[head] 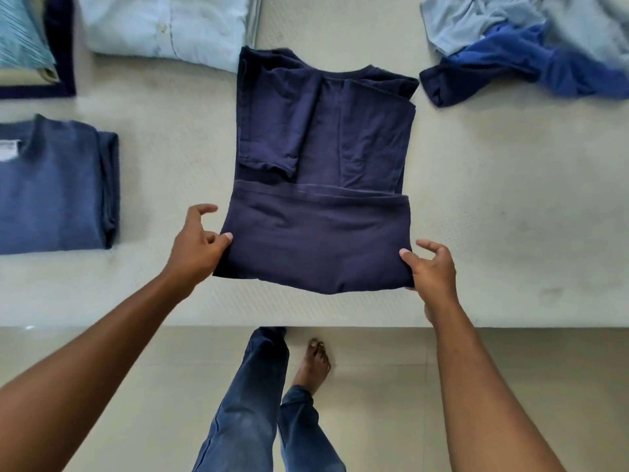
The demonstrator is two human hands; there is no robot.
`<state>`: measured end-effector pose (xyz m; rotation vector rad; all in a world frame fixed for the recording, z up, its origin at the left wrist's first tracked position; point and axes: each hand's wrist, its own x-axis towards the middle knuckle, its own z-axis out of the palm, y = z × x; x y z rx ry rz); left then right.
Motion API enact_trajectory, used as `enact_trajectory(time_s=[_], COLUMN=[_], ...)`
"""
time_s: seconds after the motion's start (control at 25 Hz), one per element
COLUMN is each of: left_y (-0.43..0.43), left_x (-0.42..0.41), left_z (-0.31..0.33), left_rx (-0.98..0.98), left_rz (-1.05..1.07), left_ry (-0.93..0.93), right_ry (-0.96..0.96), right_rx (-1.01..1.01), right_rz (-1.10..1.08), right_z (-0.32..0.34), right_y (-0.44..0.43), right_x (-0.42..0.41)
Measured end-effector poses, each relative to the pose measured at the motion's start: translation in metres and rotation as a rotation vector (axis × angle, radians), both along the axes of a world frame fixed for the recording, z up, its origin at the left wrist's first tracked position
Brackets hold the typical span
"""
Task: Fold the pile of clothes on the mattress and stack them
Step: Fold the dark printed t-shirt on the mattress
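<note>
**Soft navy T-shirt, held by its two near corners**

The navy T-shirt lies flat in the middle of the mattress, with its collar pointing away from the person. Its sleeves and sides are turned in, so it makes one narrow panel. The lower part is doubled up toward the collar, and its hem runs straight across the middle.

The left hand pinches the near left corner of that doubled part. The thumb is on top of the cloth and the other fingers are loosely curled. I can't make out whether any of them reach underneath. The right hand takes the near right corner the same way, thumb on the edge and forefinger lifted clear.

From here it looks like thin cotton knit: light, limp and not at all fragile. I'd expect it to sag in the middle if raised by the corners alone, and the tucked sleeves could slide out if one side leads. The corners of the fold, where the layers lie thickest, seem the right hold. Both should be carried evenly toward the collar, then smoothed with a flat palm.

A folded blue T-shirt sits well to the left, and a folded pale shirt lies beyond it. The heap of unfolded clothes waits at the far right, apart from the work.
</note>
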<state>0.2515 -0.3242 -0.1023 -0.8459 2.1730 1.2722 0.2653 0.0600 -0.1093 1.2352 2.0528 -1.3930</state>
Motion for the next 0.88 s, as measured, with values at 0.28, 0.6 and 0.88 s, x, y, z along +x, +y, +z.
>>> enact_trajectory(time_s=[0.28, 0.6, 0.88], left_y=[-0.008, -0.005, 0.061], left_x=[-0.135, -0.293, -0.243], left_z=[0.063, 0.011, -0.041], left_rx=[0.440, 0.479, -0.291], left_rz=[0.314, 0.410, -0.368], left_ry=[0.033, -0.041, 0.674], right_ry=[0.153, 0.158, 0.618], right_rx=[-0.390, -0.473, 0.461], right_rz=[-0.217, -0.325, 0.310], right_z=[0.072, 0.008, -0.042], right_y=[0.012, 0.004, -0.070], right_x=[-0.122, -0.294, -0.272])
